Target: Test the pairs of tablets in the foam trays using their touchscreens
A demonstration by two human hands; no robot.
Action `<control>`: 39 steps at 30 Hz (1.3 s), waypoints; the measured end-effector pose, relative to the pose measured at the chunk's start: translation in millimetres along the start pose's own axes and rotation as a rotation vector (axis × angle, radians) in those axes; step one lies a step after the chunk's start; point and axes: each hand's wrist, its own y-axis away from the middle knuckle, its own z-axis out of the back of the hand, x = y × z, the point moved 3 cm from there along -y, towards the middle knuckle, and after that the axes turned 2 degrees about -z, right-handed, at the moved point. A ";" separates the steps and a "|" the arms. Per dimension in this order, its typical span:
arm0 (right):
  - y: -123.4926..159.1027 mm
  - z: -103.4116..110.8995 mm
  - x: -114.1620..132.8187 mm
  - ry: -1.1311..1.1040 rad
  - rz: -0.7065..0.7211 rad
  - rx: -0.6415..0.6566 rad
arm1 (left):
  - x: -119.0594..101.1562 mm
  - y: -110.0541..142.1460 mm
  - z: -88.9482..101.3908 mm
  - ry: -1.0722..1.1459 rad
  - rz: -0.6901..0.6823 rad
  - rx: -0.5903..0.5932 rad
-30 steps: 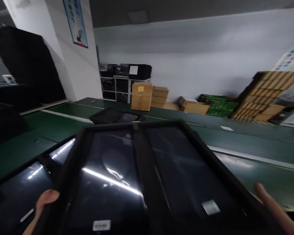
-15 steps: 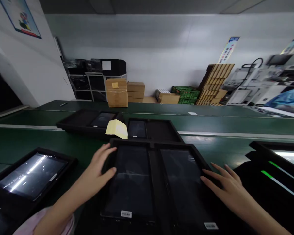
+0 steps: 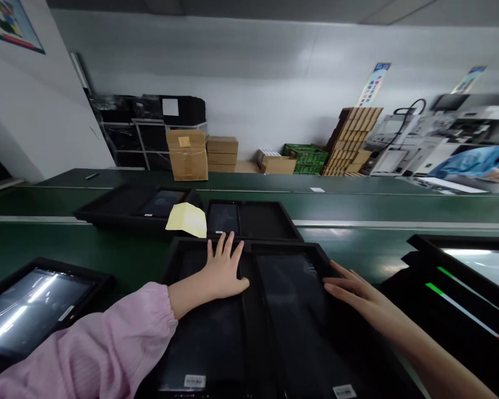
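Two open hands on one black double tray, mate, so going left to right: near the left edge of the green bench (image 3: 66, 244) sits a black-framed display panel (image 3: 37, 310) with ceiling glare across it, right beside your pink sleeve (image 3: 87, 338). Your left hand (image 3: 224, 271) is flat and spread, palm down on the left bay of the double tray (image 3: 249, 316), fingertips up near its far edge, holding nothing. Just past those fingers, a pale yellow sheet (image 3: 186, 219) lies over the gap between two more black trays (image 3: 249, 219) on the far side of the bench. Your right hand (image 3: 357, 291) is also open, fingers loosely spread, resting on the tray's right side with no grip on it. Further right is another lit panel in a black frame (image 3: 474, 266), and a co-worker's blue sleeve (image 3: 474, 163) shows across the bench.
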 end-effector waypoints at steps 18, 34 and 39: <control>-18.8 -27.1 -1.1 0.060 0.131 -0.110 | 19.3 -38.0 10.7 -0.080 0.054 -0.076; -13.4 -19.5 -5.0 0.018 0.085 -0.233 | 11.9 -27.9 21.8 0.026 0.058 -0.059; -6.2 -10.9 -2.3 -0.063 0.098 -0.239 | 47.4 33.5 52.2 0.186 0.110 -0.054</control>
